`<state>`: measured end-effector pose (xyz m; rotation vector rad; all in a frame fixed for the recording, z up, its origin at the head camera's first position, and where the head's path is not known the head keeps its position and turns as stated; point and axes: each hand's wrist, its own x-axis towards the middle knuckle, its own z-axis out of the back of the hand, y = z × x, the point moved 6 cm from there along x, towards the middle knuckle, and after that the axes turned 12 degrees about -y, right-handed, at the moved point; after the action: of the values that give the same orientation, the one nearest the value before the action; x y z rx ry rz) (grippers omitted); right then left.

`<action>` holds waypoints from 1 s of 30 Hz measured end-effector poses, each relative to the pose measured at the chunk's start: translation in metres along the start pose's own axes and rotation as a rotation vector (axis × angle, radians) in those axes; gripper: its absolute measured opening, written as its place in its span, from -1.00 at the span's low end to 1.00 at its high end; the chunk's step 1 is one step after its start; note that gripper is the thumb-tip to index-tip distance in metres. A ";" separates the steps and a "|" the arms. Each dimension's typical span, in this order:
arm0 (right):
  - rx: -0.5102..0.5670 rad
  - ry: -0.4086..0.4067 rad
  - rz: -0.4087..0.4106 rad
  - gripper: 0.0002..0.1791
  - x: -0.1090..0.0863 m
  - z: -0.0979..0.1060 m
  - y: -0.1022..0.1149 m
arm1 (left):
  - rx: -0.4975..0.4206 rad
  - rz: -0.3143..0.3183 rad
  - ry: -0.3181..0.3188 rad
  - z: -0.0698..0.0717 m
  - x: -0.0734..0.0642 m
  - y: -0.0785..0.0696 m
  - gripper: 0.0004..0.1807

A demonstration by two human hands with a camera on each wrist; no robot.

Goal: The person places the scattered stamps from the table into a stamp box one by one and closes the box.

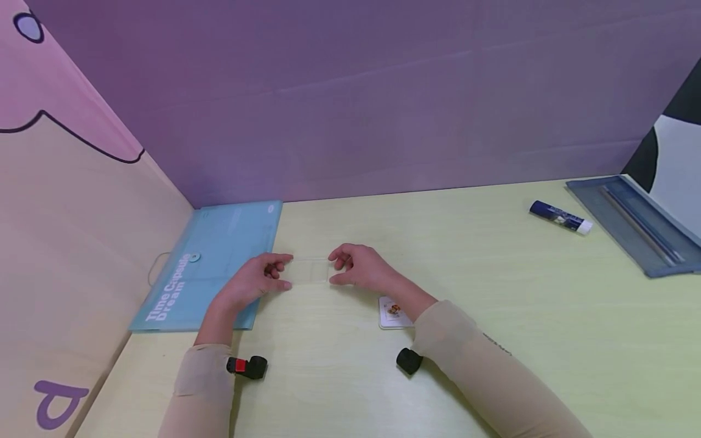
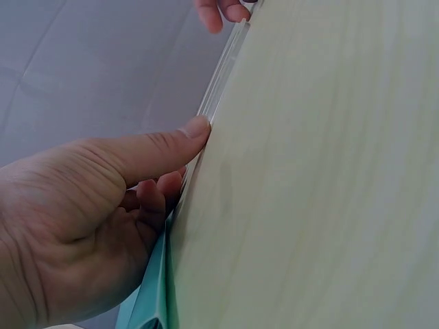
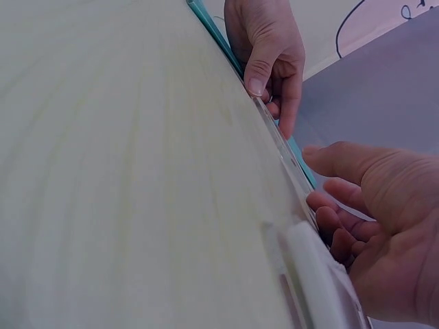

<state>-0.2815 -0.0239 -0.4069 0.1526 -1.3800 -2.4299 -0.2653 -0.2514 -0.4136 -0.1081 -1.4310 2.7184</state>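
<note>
A thin clear plastic case (image 1: 311, 271) lies low over the table, its long side running between the two hands. My left hand (image 1: 257, 278) holds its left end between thumb and forefinger, with the other fingers bent. At the opposite end my right hand (image 1: 358, 267) has thumb and forefinger at the two corners. The left wrist view shows the left thumb (image 2: 195, 129) against the case's edge. Seen almost edge-on in the right wrist view, the case (image 3: 278, 140) is a narrow strip. A white card-like item (image 1: 392, 312) with a small picture sits partly behind the right forearm.
A blue folder (image 1: 230, 243) lettered "Time Capsule Dream" lies at the left, by the pale side panel. Back right are a dark blue glue stick (image 1: 558, 217) with a white end and a blue-grey pouch (image 1: 630, 219). A purple backdrop (image 1: 383, 97) closes off the table's far edge.
</note>
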 end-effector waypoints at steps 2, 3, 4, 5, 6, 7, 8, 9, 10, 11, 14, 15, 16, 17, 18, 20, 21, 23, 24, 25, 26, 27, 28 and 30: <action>-0.008 0.001 0.001 -0.57 0.000 0.000 0.000 | 0.017 0.013 -0.008 -0.001 0.000 0.000 -0.37; -0.014 0.002 0.003 -0.56 0.000 0.000 -0.001 | 0.023 0.013 -0.009 -0.002 0.000 0.000 -0.38; -0.022 0.003 0.006 -0.56 0.000 0.000 -0.001 | 0.029 0.013 -0.010 -0.002 0.000 0.000 -0.38; -0.029 0.004 0.009 -0.55 0.001 0.000 -0.001 | 0.038 0.011 -0.008 -0.003 0.000 -0.001 -0.38; -0.037 0.006 0.013 -0.54 0.001 0.000 -0.001 | 0.046 0.010 -0.008 -0.004 0.000 -0.002 -0.38; -0.049 0.010 0.017 -0.52 0.001 0.000 -0.001 | 0.052 0.005 -0.005 -0.005 -0.001 -0.003 -0.38; -0.060 0.013 0.020 -0.51 0.002 -0.001 -0.001 | 0.057 0.004 -0.003 -0.006 -0.001 -0.004 -0.38; -0.075 0.017 0.024 -0.49 0.002 -0.001 -0.002 | 0.064 0.000 0.001 -0.006 -0.001 -0.004 -0.37; -0.090 0.020 0.028 -0.47 0.002 -0.001 -0.002 | 0.068 0.002 0.003 -0.007 -0.002 -0.005 -0.37; -0.104 0.025 0.030 -0.44 0.002 -0.002 -0.001 | 0.071 0.001 0.005 -0.007 -0.002 -0.005 -0.36; -0.144 0.032 0.041 -0.39 0.002 -0.003 -0.001 | 0.071 0.007 0.008 -0.008 -0.003 -0.006 -0.34; -0.156 0.032 0.045 -0.37 0.002 -0.003 -0.001 | 0.069 0.003 0.013 -0.008 -0.003 -0.006 -0.34; -0.164 0.032 0.049 -0.36 0.002 -0.003 -0.001 | 0.066 0.001 0.014 -0.008 -0.004 -0.006 -0.33; -0.175 0.030 0.053 -0.36 0.002 -0.003 -0.001 | 0.064 -0.001 0.017 -0.008 -0.004 -0.007 -0.33; -0.183 0.029 0.059 -0.35 0.002 -0.003 -0.002 | 0.063 -0.001 0.019 -0.008 -0.004 -0.007 -0.33; -0.200 0.027 0.072 -0.34 0.002 -0.003 -0.002 | 0.063 -0.007 0.024 -0.008 -0.004 -0.007 -0.34; -0.207 0.026 0.077 -0.34 0.003 -0.003 -0.002 | 0.066 -0.011 0.026 -0.008 -0.004 -0.007 -0.34; -0.217 0.025 0.088 -0.35 0.002 -0.003 -0.002 | 0.072 -0.012 0.025 -0.008 -0.004 -0.007 -0.35; -0.219 0.025 0.094 -0.35 0.002 -0.004 -0.001 | 0.075 -0.011 0.021 -0.008 -0.004 -0.007 -0.35; -0.220 0.025 0.099 -0.36 0.002 -0.004 -0.001 | 0.079 -0.011 0.018 -0.008 -0.003 -0.007 -0.35; -0.219 0.025 0.102 -0.37 0.002 -0.004 -0.001 | 0.083 -0.010 0.017 -0.008 -0.003 -0.006 -0.36; -0.217 0.024 0.105 -0.38 0.002 -0.003 0.000 | 0.086 -0.009 0.015 -0.008 -0.003 -0.006 -0.36; -0.216 0.023 0.108 -0.38 0.002 -0.003 0.000 | 0.086 -0.006 0.013 -0.008 -0.003 -0.006 -0.36; -0.216 0.022 0.112 -0.39 0.002 -0.003 0.000 | 0.087 -0.004 0.011 -0.008 -0.003 -0.006 -0.37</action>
<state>-0.2821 -0.0269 -0.4078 0.0473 -1.0774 -2.4542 -0.2615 -0.2415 -0.4127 -0.1150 -1.3059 2.7676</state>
